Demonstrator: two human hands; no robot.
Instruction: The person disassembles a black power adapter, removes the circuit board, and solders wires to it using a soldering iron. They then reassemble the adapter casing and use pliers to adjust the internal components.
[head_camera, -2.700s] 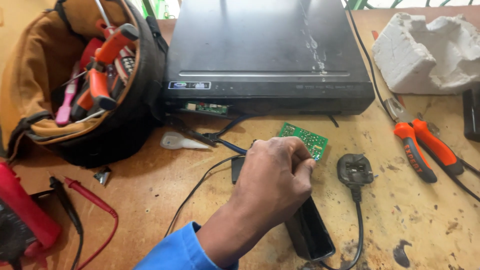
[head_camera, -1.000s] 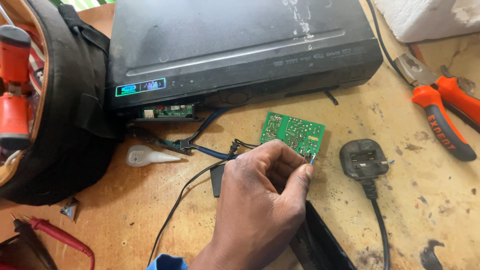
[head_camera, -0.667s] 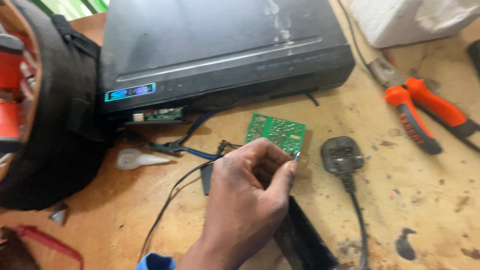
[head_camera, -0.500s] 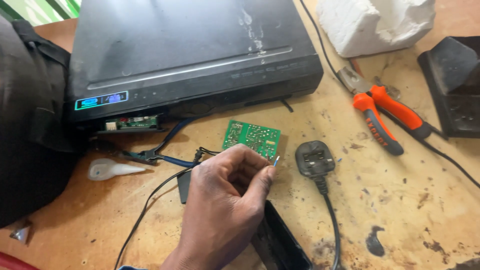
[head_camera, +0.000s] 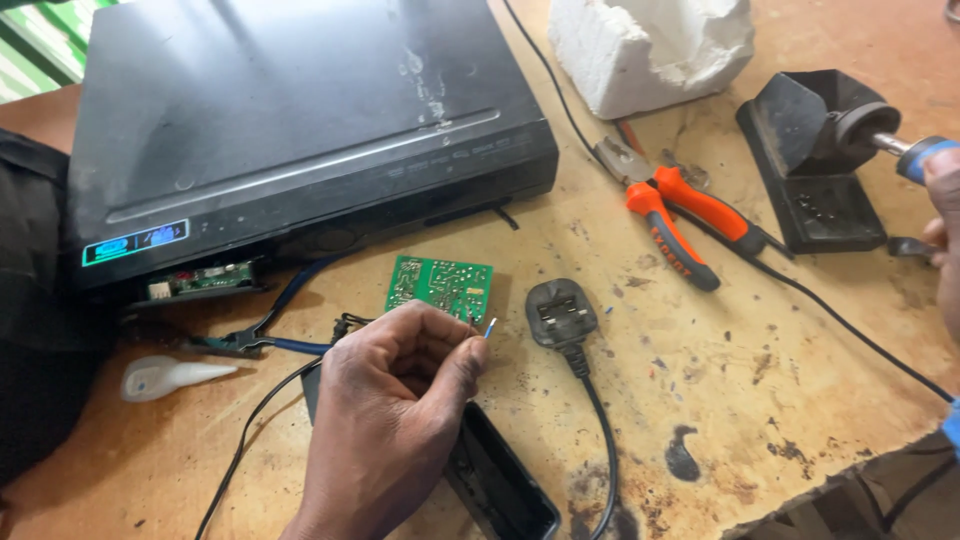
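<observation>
Now the left hand (head_camera: 395, 420) pinches a thin blue wire end (head_camera: 490, 327) beside the green circuit board (head_camera: 440, 286). Over by the black stand (head_camera: 815, 160), the right hand (head_camera: 945, 235) grasps the soldering iron (head_camera: 905, 150).

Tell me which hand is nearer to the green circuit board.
Left. The left hand pinches a thin wire right at the green circuit board; the right hand is far off by the soldering iron stand.

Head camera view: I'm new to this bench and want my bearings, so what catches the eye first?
The left hand at bottom centre pinches a thin wire beside a small green circuit board. Behind it, a big black player box fills the upper left. At the right edge, the right hand grips a soldering iron in its black stand, near orange-handled pliers.
</observation>
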